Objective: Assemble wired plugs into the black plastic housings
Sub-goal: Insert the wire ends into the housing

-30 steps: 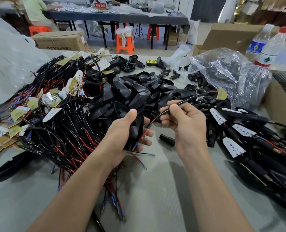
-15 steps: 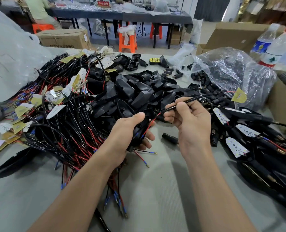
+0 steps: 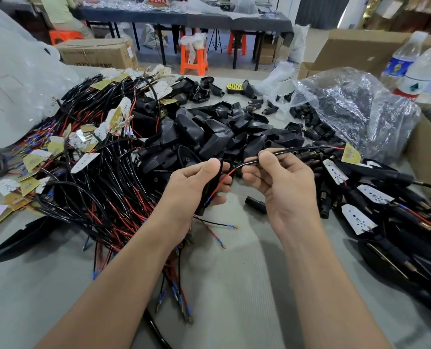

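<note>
2 water bottles (image 3: pixel 422 71) far right; orange stool (image 3: pixel 193 59) behind.

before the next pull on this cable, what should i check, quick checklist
1. Left hand grips the housing: ok.
2. Right hand pinches the cable on its black sheath: ok.
3. Red wire runs from the sheath down into the housing: ok.
4. Wire ends below the left hand belong to this cable: cannot tell.
5. Board at the cable's far end is free of the pile: cannot tell.
6. How far the cable is seated inside the housing: cannot tell, the left hand hides it.
</note>
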The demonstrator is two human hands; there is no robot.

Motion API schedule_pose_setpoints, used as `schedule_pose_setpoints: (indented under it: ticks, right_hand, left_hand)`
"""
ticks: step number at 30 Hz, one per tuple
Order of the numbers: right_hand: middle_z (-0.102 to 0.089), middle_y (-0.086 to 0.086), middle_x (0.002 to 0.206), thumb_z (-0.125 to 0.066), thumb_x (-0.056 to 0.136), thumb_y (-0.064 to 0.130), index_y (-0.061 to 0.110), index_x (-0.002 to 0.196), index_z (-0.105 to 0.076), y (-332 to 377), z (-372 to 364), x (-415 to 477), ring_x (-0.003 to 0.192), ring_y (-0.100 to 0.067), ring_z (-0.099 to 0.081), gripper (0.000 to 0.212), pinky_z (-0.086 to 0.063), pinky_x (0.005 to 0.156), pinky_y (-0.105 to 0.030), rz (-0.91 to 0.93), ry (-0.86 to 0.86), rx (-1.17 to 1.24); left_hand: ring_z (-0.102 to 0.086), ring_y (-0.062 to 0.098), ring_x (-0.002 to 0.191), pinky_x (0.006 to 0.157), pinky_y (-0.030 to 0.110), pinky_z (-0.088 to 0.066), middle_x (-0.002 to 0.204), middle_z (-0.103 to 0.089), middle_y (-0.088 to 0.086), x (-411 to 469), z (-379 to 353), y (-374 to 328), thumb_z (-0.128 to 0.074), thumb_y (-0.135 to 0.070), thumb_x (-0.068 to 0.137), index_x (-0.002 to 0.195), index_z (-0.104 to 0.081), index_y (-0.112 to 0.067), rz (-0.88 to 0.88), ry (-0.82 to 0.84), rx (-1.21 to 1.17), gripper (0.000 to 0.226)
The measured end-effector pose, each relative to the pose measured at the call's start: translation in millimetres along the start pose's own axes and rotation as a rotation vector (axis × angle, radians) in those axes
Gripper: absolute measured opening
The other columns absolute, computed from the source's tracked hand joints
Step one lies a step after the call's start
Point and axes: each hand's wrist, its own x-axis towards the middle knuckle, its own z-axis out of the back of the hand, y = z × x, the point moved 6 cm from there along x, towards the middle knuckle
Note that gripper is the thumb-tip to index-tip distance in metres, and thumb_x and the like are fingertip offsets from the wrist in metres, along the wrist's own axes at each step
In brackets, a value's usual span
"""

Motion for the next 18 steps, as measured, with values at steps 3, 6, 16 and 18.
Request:
schedule_pose_setpoints:
  ticks: [3, 6, 16, 18]
  right_hand:
    - [-0.072, -0.009, 0.069, -0.063, 0.096, 0.001, 0.007, 0.086, -0.066, 2, 1, 0, 0.058, -0.019, -0.069, 0.013, -0.057, 0.056, -0.026, 0.047, 0.008, -0.091]
    - [-0.072, -0.01, 0.068, -0.065, 0.095, 0.001, 0.006, 0.084, -0.067, 5, 5, 1, 0.057, -0.02, -0.068, 0.012, -0.056, 0.055, -0.027, 0.103, -0.015, -0.161]
    - [-0.071, -0.012, 0.067, -0.068, 0.091, 0.002, 0.014, 0.079, -0.07, 5, -10, -7, 0.057, -0.02, -0.067, 0.017, -0.055, 0.056, -0.026, 0.14, 0.149, -0.189]
    - [-0.071, -0.011, 0.068, -0.067, 0.092, 0.0, 0.012, 0.081, -0.07, 5, -10, -8, 0.058, -0.02, -0.068, 0.016, -0.055, 0.057, -0.026, 0.154, 0.134, -0.207]
  left_hand:
    - [-0.072, 0.019, 0.079, 0.063, 0.029, -0.06, 0.095, -0.077, 0.014, -2, -2, -1, -0.052, -0.04, 0.106, 0.098, -0.082, -0.014, 0.041, 0.046, -0.058, 0.041]
    - [-0.07, 0.021, 0.074, 0.056, 0.028, -0.057, 0.09, -0.075, 0.013, -2, 0, -1, -0.047, -0.041, 0.108, 0.101, -0.08, -0.01, 0.075, 0.052, -0.127, 0.046]
    - [-0.071, 0.022, 0.072, 0.056, 0.028, -0.055, 0.089, -0.076, 0.015, -3, -1, 4, -0.051, -0.045, 0.103, 0.094, -0.081, -0.01, 0.143, 0.083, -0.045, 0.047]
    - [-0.072, 0.022, 0.072, 0.056, 0.028, -0.056, 0.089, -0.076, 0.015, -3, -2, 5, -0.05, -0.046, 0.104, 0.099, -0.077, -0.006, 0.163, 0.094, -0.03, 0.048]
